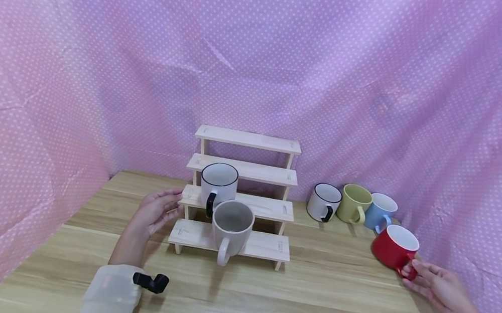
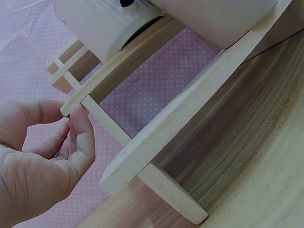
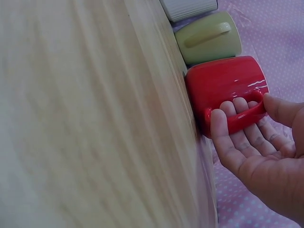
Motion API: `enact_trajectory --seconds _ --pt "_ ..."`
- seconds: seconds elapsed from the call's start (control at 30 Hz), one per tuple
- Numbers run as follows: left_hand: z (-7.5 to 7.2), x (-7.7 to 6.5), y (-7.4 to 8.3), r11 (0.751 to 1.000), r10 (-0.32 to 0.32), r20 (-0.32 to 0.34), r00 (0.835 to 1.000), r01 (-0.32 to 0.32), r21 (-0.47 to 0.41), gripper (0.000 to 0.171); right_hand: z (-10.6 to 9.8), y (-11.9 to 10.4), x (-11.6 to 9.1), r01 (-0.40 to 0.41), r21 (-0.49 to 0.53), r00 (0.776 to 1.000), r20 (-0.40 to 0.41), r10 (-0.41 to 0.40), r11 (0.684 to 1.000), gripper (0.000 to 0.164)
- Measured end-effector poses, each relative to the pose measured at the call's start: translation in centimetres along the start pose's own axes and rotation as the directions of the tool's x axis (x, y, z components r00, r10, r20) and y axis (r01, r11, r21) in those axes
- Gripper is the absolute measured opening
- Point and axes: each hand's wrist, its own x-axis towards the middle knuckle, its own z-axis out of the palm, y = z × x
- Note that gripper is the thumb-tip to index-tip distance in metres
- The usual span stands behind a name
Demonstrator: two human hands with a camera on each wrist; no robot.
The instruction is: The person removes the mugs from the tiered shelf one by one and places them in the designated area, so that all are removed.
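My left hand (image 1: 155, 213) is at the left side of a four-step pale wooden display rack (image 1: 269, 207). In the left wrist view, thumb and forefinger pinch the end of one step board (image 2: 76, 100). A white mug with black rim and handle (image 1: 225, 193) stands on the second step up, and a greyish-white mug (image 1: 234, 238) on the lowest one. Far right, my right hand (image 1: 442, 291) grips the handle of a red mug (image 1: 387, 248), its fingers through the loop in the right wrist view. The mug is upright, at the table's right edge.
Along the back right stand another white mug with black rim (image 1: 320, 209), a yellow-green mug (image 1: 350, 211) and a light blue mug (image 1: 377, 216). Pink dotted cloth (image 1: 261, 51) hangs behind and beside the wooden table (image 1: 309, 303).
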Motion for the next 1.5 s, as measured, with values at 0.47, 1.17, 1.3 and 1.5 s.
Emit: enact_trajectory --seconds 0.47,1.17,1.3,1.5 --pt "0.3 0.1 0.0 1.0 -0.002 0.004 1.0 0.002 -0.014 0.019 2.0 -2.3 -0.4 -0.065 -0.623 0.918 -0.345 -0.199 0.779 0.04" --pt "0.2 -0.1 0.2 1.0 0.003 0.013 1.0 -0.003 -0.005 0.017 13.1 -7.3 5.4 0.272 -0.744 0.855 -0.104 -0.508 0.611 0.033" --pt "0.2 -0.1 0.1 1.0 0.002 0.001 1.0 -0.002 0.006 0.018 15.7 -7.6 6.8 0.359 -0.727 0.841 -0.021 -0.541 0.585 0.026" --pt "0.0 0.0 -0.1 1.0 -0.011 -0.003 1.0 0.011 -0.002 0.017 19.0 -7.9 8.4 0.399 -0.726 0.849 0.062 -0.525 0.559 0.024"
